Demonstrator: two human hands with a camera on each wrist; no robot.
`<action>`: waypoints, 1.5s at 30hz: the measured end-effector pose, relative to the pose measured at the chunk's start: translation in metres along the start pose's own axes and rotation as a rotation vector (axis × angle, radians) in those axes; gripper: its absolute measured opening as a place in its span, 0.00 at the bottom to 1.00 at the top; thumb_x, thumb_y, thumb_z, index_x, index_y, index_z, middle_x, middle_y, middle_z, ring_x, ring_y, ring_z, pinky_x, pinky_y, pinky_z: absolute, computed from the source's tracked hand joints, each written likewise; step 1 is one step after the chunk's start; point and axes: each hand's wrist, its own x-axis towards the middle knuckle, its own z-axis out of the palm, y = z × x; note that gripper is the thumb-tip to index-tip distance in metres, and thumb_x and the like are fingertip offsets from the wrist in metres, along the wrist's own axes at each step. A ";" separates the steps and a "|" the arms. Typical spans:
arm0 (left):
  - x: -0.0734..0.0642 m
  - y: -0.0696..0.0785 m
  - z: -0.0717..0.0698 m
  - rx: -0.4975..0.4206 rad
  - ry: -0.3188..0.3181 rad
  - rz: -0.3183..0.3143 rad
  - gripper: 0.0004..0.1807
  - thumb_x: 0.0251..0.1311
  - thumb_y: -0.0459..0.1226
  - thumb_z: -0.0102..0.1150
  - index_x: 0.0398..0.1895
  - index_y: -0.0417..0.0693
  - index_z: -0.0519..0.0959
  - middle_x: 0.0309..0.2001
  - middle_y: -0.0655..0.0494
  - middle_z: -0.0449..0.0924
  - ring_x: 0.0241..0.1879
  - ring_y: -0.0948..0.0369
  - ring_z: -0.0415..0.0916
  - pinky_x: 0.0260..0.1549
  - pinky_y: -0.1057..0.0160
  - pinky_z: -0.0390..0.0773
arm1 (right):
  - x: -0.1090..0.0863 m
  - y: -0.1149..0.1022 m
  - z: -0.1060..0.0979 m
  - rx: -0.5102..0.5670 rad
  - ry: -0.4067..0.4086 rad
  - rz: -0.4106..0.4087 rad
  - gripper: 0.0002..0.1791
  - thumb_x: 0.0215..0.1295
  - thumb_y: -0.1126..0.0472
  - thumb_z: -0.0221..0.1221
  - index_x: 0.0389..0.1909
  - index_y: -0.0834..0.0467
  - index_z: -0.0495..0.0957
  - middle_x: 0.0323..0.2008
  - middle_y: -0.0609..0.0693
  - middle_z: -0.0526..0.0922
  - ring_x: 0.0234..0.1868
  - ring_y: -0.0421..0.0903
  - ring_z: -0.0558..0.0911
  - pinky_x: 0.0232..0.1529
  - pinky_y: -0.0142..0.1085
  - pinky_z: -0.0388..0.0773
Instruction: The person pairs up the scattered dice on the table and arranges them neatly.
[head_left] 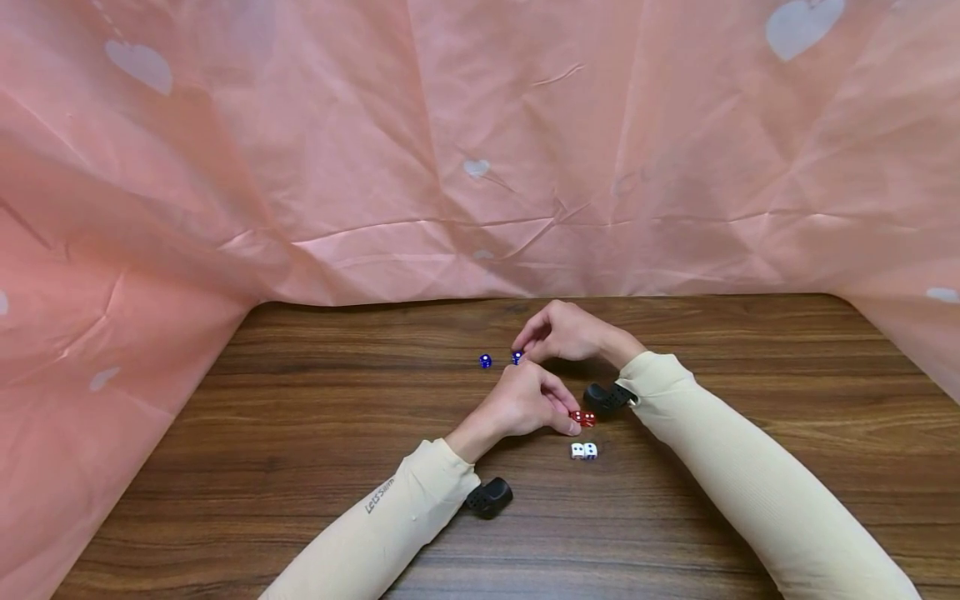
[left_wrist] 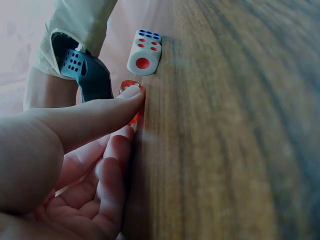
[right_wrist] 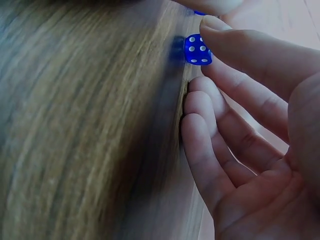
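My left hand [head_left: 521, 402] pinches a red die [left_wrist: 129, 86] between thumb and fingers, low at the wooden table. In the head view two red dice [head_left: 588, 419] sit side by side at its fingertips. Farther back, my right hand [head_left: 573, 333] holds a translucent blue die [right_wrist: 196, 50] with white pips between its thumb and index finger, close to the tabletop. Its other fingers curve loosely below, as the right wrist view shows. A second blue die [head_left: 485, 361] lies to the left of that hand. Fingers partly cover both held dice.
Two white dice [head_left: 584, 451] stand side by side on the table [head_left: 337, 400], in front of the red pair. Black wrist cameras [head_left: 491, 497] stick out under both cuffs. A pink curtain [head_left: 375, 150] with pale hearts hangs along the table's back and sides.
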 end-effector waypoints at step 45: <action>0.000 0.001 0.000 0.026 0.005 -0.039 0.09 0.43 0.38 0.86 0.28 0.55 0.92 0.25 0.64 0.90 0.25 0.74 0.79 0.31 0.73 0.72 | -0.071 0.013 -0.003 -0.088 0.193 0.111 0.06 0.66 0.57 0.72 0.41 0.51 0.92 0.37 0.45 0.93 0.40 0.40 0.83 0.46 0.36 0.78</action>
